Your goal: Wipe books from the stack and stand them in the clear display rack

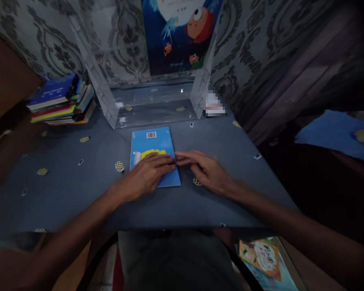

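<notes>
A thin blue book [153, 142] lies flat on the dark, patterned tablecloth, its barcode at the far end and a yellow patch partly covered by fingers. My left hand [147, 173] rests flat across the lower half of the cover, fingers stretched toward the right edge. At that same edge, my right hand [209, 169] meets the book with its extended fingertips; the thumb hangs apart, lower down. Nothing is gripped by either hand. Just behind the book stands a clear plastic rack [109, 109] with a dark blue fish-picture book [172, 54] in its upper part.
At the back left is a stack of several books [59, 99]. A pixelated white item [214, 104] sits right of the rack. Below the table's front edge, on the right, is a colourful book [265, 262]. Patterned wallpaper [130, 36] rises behind the table.
</notes>
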{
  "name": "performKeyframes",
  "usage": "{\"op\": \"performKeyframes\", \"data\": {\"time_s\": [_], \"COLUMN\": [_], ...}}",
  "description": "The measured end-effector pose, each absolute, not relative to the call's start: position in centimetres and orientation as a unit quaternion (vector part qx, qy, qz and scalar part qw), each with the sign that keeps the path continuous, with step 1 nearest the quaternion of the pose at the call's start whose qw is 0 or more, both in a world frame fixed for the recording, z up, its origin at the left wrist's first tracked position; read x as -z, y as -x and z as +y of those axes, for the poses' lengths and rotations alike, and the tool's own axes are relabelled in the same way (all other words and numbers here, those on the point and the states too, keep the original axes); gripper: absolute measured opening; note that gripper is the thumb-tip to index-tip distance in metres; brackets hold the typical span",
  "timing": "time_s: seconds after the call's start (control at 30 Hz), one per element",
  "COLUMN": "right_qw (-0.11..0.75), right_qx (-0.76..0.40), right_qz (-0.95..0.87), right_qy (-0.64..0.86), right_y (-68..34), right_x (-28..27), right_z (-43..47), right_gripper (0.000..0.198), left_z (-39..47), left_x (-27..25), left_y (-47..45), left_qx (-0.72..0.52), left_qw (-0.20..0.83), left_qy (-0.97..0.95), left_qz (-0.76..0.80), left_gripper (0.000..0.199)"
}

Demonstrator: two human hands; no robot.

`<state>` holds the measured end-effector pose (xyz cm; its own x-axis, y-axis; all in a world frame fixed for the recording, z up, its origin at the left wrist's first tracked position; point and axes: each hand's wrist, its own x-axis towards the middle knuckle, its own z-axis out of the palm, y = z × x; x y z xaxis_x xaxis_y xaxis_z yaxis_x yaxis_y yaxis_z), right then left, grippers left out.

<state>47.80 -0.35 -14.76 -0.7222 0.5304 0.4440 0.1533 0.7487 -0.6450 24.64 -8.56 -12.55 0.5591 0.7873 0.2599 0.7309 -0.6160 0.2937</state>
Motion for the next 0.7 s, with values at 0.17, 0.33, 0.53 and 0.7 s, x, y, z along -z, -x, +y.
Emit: {"op": "performKeyframes", "data": {"time_s": [0.17,0.33,0.53,0.7], "right_qw": [0.320,0.310,0.300,0.302], "right_qx": [-0.260,-0.238,-0.198,-0.165], "right_qz": [-0.899,-0.911,-0.922,-0.931], "right_qy": [0.151,0.134,0.144,0.125], "right_y": [-48.8,-49.2,-49.1,-48.9], "right_x": [15.0,14.8,15.2,14.9], "right_z": [-2.7,-4.2,-5.1,-5.3], "right_gripper": [0.060,0.056,0.045,0.043], "left_z": [-11.8,-13.7,-15.1,-15.4], "left_x": [12.6,12.7,13.2,13.6], "left_y": [-25.3,-25.1,-25.5,-26.0], "left_qx": [-0.174,-0.165,-0.169,-0.188], "left_qw": [0.082,0.050,-0.021,-0.055], "left_qy": [-0.884,-0.893,-0.886,-0.877], "left_qz": [0.427,0.417,0.432,0.439], "left_gripper": [0.045,0.050,0.039,0.035]}}
